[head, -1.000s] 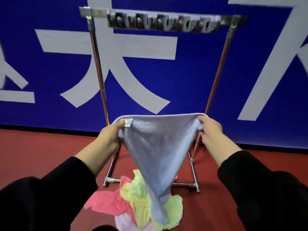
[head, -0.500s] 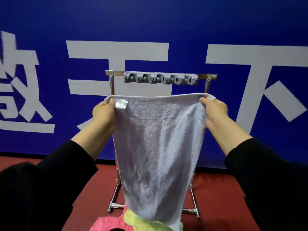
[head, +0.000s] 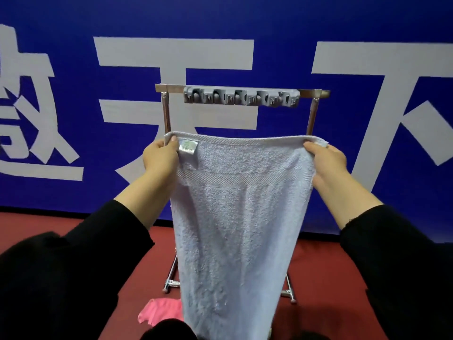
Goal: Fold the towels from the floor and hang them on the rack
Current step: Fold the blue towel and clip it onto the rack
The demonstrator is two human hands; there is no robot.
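A pale lavender-grey towel (head: 240, 217) hangs full length in front of me, its top edge stretched level. My left hand (head: 160, 158) pinches the top left corner beside a small sewn label. My right hand (head: 327, 163) grips the top right corner. Behind the towel stands a metal rack (head: 166, 111) with a grey clip strip (head: 241, 96) on its top bar. The towel's top edge sits below that bar. A pink towel (head: 159, 310) lies on the floor at the rack's foot, mostly hidden by the hanging towel.
A blue wall banner (head: 73, 69) with large white characters stands right behind the rack. The floor (head: 318, 278) is dark red. The rack's feet (head: 169, 284) splay out toward me on both sides. My black sleeves fill the lower corners.
I have raised the towel off the floor pile and it now hangs open and flat instead of twisted to a point. The view has tilted up, hiding the yellow towels.
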